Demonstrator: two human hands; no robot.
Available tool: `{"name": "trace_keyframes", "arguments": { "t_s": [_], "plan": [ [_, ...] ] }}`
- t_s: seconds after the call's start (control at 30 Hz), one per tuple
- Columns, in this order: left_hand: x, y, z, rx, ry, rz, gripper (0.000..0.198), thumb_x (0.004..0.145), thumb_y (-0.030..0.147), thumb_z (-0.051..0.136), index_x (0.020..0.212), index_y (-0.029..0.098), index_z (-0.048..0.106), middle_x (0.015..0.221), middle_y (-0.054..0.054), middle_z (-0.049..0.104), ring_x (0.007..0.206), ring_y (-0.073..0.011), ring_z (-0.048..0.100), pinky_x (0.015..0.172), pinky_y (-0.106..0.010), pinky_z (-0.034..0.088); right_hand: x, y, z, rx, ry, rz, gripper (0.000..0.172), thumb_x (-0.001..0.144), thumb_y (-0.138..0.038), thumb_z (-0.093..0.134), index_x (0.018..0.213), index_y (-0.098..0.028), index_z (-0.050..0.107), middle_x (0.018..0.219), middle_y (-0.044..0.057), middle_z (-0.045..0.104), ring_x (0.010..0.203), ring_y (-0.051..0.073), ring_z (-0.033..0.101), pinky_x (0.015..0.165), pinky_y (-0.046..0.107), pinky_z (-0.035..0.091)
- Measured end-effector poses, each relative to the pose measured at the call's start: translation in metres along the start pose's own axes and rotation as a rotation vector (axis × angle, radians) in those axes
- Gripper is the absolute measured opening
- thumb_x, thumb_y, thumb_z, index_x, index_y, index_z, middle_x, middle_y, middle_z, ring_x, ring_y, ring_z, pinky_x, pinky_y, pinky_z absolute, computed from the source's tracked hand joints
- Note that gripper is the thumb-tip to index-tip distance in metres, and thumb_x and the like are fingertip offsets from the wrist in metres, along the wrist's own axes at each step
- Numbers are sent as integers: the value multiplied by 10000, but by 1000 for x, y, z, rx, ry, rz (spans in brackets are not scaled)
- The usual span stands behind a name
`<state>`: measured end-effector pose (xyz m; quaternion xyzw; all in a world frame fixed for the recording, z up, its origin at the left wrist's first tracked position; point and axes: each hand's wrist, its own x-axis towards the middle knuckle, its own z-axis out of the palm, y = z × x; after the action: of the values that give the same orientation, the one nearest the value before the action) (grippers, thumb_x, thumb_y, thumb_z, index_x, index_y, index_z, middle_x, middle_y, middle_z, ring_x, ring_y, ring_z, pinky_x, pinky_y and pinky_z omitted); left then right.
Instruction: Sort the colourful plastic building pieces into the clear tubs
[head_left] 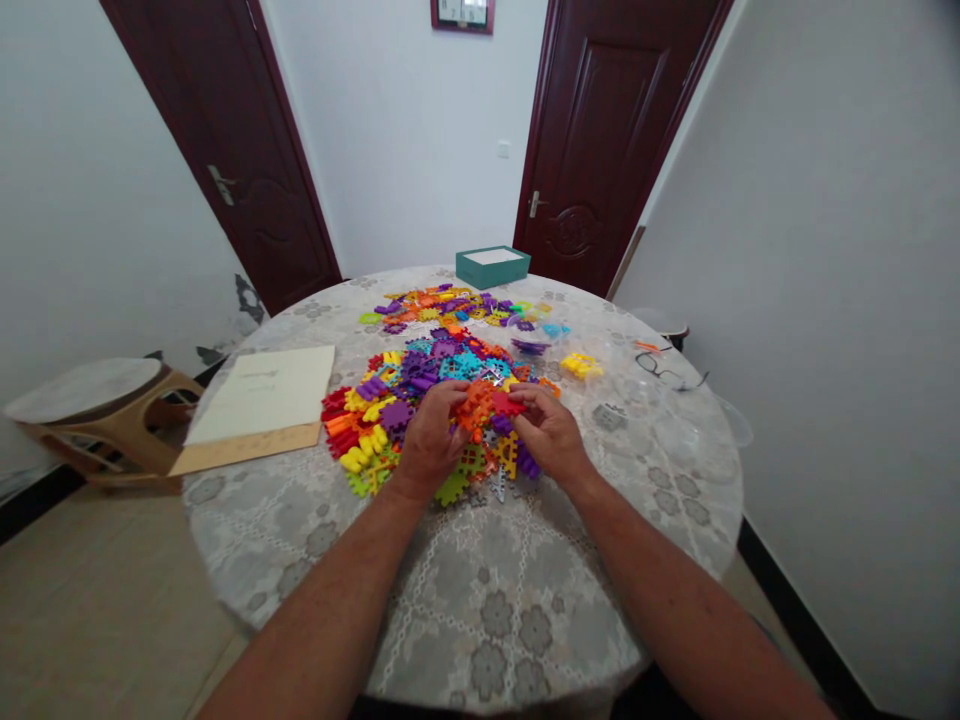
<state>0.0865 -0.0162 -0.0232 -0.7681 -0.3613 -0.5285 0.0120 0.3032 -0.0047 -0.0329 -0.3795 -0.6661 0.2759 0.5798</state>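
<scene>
My left hand is closed on an orange gear-shaped toy piece, held just above the near part of the pile. My right hand pinches a red gear piece against the right side of the orange one. Whether the two are joined cannot be made out. Under and around both hands spreads a heap of plastic building pieces in purple, yellow, red, blue and green. Lime-green gear pieces lie below my left hand, and yellow lattice pieces below my right.
A second, flatter pile of pieces lies farther back, before a teal box. Yellow pieces, a small grey block and glasses are on the right. A paper pad lies left; a wooden stool stands beside the table.
</scene>
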Motion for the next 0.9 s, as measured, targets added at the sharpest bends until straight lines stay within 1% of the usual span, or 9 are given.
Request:
{"name": "trace_keyframes", "arguments": {
  "t_s": [0.1,0.17,0.3,0.47,0.6,0.7,0.9],
  "plan": [
    [1,-1,-3,44,9,20,432,807,46,577,1202,219,551,1322,-128,646,1283,-260,620,1088,-466,538,-1,-4,0,-30,-23,-38,216,876,-219,663,1078,-258,731,1275,88,676,1208,230,667,1033,410,577],
    [2,-1,-5,54,17,26,461,781,27,574,1198,223,554,1340,-131,635,1304,-267,607,1104,-478,527,-2,-7,0,-71,-35,-69,230,878,-196,659,1087,-261,729,1280,92,677,1218,235,662,1048,428,570],
    [2,3,-6,71,16,24,477,771,7,566,1191,233,555,1364,-127,621,1320,-269,597,1112,-492,523,-2,-10,-1,-124,-33,-112,246,884,-170,648,1102,-259,718,1295,100,673,1242,239,647,1092,447,543],
    [2,4,-6,76,2,13,474,760,0,559,1175,229,556,1359,-131,617,1329,-274,590,1118,-498,521,-2,-12,-3,-164,0,-152,224,911,-176,641,1109,-263,697,1312,101,663,1260,235,635,1095,442,538],
    [3,4,-6,70,-3,28,460,769,3,554,1169,232,551,1348,-126,617,1322,-270,593,1115,-493,524,-2,-18,-6,-272,7,-247,262,898,-140,631,1123,-267,675,1337,106,650,1301,253,607,1140,487,493],
    [3,4,-6,70,5,48,470,763,-5,554,1173,225,547,1349,-131,613,1325,-270,587,1115,-490,522,-2,-22,-7,-307,5,-304,282,906,-119,615,1143,-265,658,1373,115,624,1335,266,586,1168,519,464],
    [3,3,-6,77,-1,28,456,761,10,564,1161,228,556,1334,-130,621,1303,-278,599,1114,-506,520,-2,-23,-6,-311,-6,-300,250,923,-135,623,1129,-271,657,1365,116,625,1324,266,598,1154,505,478]
  ]
}}
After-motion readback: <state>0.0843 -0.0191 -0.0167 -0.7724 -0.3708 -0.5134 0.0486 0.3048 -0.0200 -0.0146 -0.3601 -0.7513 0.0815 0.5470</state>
